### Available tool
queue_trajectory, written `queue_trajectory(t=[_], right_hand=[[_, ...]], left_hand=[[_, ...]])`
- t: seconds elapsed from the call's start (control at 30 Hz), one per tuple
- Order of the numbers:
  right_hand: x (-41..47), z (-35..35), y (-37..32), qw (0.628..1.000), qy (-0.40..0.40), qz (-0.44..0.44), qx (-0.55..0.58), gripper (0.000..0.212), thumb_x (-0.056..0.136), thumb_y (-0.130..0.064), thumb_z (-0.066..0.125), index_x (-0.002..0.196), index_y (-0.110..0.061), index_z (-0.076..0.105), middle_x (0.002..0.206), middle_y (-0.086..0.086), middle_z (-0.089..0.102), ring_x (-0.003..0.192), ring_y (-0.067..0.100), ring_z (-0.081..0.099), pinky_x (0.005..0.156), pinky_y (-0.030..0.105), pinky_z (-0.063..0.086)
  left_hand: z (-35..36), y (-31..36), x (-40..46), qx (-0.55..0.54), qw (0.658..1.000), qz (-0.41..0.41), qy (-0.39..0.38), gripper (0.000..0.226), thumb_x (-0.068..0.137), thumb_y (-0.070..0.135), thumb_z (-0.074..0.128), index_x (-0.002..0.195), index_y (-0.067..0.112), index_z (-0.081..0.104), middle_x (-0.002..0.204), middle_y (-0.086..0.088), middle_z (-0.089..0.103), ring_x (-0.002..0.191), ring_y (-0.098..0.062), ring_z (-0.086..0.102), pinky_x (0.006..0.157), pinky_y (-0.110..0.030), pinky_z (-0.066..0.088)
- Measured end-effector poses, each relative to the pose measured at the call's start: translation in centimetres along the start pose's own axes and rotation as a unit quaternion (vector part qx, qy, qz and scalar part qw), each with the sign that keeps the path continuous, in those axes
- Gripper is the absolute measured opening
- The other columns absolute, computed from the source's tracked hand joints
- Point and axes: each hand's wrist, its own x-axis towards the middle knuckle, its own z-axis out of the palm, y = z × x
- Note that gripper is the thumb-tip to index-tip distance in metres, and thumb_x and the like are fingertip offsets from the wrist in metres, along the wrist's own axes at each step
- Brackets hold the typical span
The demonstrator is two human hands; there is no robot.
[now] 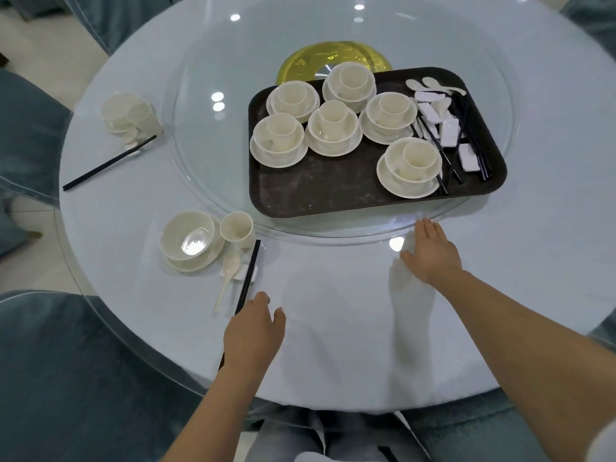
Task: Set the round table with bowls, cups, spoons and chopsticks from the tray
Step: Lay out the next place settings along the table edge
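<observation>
1. While two place settings are already laid on the round table (333,328), six stacked bowl-and-cup sets (333,131) are left on the tray (316,191), well beyond the fingertips.
2. Loose spoons (430,84), rests and black chopsticks (473,141) are also left, at the tray's far right.
3. The right hand (430,251) is laid flat, fingers straight and together, just short of the glass turntable (213,161) rim.
4. The left hand (253,328) is held loosely curled, nothing gripped, beside the laid chopsticks (248,276).
5. Glossy cream crockery is set against a scuffed, dark, rounded-rectangle tray.
</observation>
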Motion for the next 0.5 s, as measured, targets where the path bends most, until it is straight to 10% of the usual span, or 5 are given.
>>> queue_trajectory(t=[0.5], right_hand=[[-16.0,5.3,-0.1,0.995,-0.013,-0.012,0.101,0.07,0.1,-0.04,0.044,0.154,-0.008,0.012,0.163,0.007,0.007,0.15,0.021,0.006,0.116,0.038,0.022]], left_hand=[[-0.1,-1.8,-8.3,-0.012,0.991,0.13,-0.009,0.036,0.097,0.039,0.047,0.122,0.015,0.054,0.09,-0.001,0.067,0.08,-0.018,0.06,0.068,-0.028,0.044]])
